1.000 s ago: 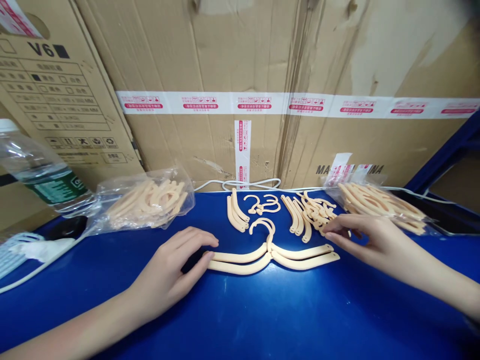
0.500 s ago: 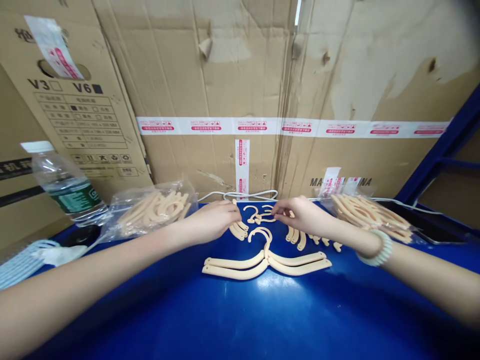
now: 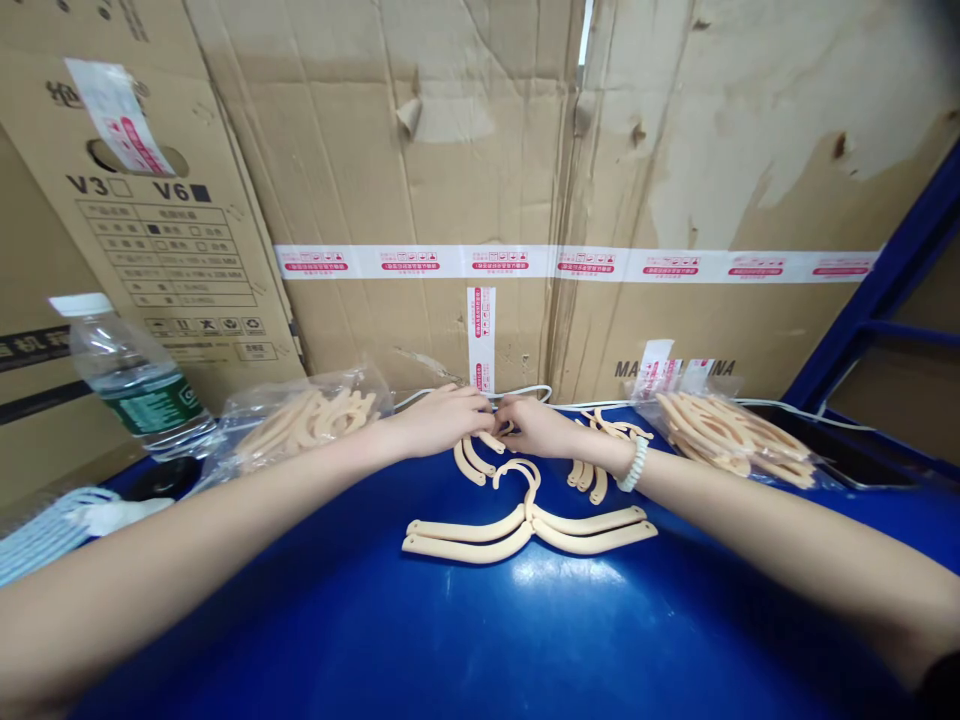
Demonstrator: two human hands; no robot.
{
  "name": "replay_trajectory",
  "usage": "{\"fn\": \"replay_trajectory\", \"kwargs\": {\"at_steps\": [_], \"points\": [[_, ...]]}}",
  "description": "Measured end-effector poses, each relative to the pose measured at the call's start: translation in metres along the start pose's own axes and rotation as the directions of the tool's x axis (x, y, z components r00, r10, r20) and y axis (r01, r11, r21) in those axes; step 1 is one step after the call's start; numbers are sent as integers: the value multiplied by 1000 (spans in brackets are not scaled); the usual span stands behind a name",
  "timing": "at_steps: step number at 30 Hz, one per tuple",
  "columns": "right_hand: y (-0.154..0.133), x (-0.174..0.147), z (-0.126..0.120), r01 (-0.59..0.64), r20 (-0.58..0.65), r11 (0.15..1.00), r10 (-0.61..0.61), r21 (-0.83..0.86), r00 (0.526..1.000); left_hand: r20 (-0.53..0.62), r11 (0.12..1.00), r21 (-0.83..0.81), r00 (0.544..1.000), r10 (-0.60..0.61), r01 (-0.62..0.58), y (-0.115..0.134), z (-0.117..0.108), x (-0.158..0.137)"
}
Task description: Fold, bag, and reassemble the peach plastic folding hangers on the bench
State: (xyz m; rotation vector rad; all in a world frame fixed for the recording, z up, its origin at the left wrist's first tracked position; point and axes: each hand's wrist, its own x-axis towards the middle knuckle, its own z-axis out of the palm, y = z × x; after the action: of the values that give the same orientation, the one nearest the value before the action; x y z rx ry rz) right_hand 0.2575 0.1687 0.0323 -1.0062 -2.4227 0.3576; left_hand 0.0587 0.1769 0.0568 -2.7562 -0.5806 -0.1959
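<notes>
My left hand (image 3: pixel 450 417) has its fingers closed on a curved beige hanger arm (image 3: pixel 492 441), the fingertips partly hidden. Close against it, my right hand (image 3: pixel 538 426) is bent with fingers together over small beige hook pieces; what it grips is hidden. Loose hanger arms (image 3: pixel 471 464) lie just below the left hand. Nearer to me rest two beige folding hangers (image 3: pixel 529 528), side by side with hooks pointing away. More curved arms (image 3: pixel 587 478) lie beneath the right wrist, and small connecting pieces (image 3: pixel 616 425) sit behind it.
Clear bags of beige hanger parts stand left (image 3: pixel 322 425) and right (image 3: pixel 735 430). A water bottle (image 3: pixel 142 385) is at far left, near a light-blue cord bundle (image 3: pixel 56 525). A dark phone-like slab (image 3: pixel 862 465) lies right. Cardboard (image 3: pixel 420 180) walls the blue table's (image 3: pixel 465 640) back.
My right hand has moved left from beside the hook pieces to meet my left hand, uncovering the small parts behind its wrist. One hanger arm now slants between the hands.
</notes>
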Motion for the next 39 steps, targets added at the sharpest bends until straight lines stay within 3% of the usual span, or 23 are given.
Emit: {"fn": "replay_trajectory", "kwargs": {"at_steps": [3, 6, 9, 10, 12, 15, 18, 21, 24, 30, 36, 39], "points": [[0, -3, -5, -46, -112, 989, 62, 140, 992, -127, 996, 1, 988, -88, 89, 13, -8, -9], [-6, -19, -13, -84, -187, 944, 150, 320, 971, -256, 975, -28, 941, -219, 220, 35, -13, -25], [-21, -48, -20, -107, -181, 865, 221, 490, 958, -325, 978, -92, 922, -208, 188, 61, -11, -46], [-28, -59, -22, -122, -157, 815, 252, 567, 955, -344, 980, -150, 922, -178, 133, 69, -10, -53], [-43, -82, -24, -182, -51, 584, 360, 791, 932, -365, 949, -313, 917, -163, 44, 86, -10, -66], [-66, -110, -20, -210, 19, 370, 458, 905, 889, -322, 768, -639, 887, -333, 56, 109, -14, -78], [-83, -126, -10, -228, 56, 266, 528, 937, 847, -139, 472, -873, 863, -486, 125, 126, -20, -76], [-90, -131, 0, -193, 62, 190, 539, 963, 840, 69, 171, -965, 816, -573, 201, 136, -21, -71], [-91, -131, 5, -143, 29, 169, 546, 975, 838, 185, 1, -973, 779, -598, 232, 139, -18, -69], [-89, -137, 11, -125, -39, 229, 598, 965, 800, 204, -39, -973, 765, -611, 228, 140, -14, -72], [-87, -138, 18, -142, -10, 213, 586, 967, 810, 305, -343, -933, 739, -601, 107, 144, -10, -70], [-86, -139, 19, -175, 31, 220, 533, 960, 845, 302, -329, -938, 729, -614, 111, 145, -10, -70]]}}
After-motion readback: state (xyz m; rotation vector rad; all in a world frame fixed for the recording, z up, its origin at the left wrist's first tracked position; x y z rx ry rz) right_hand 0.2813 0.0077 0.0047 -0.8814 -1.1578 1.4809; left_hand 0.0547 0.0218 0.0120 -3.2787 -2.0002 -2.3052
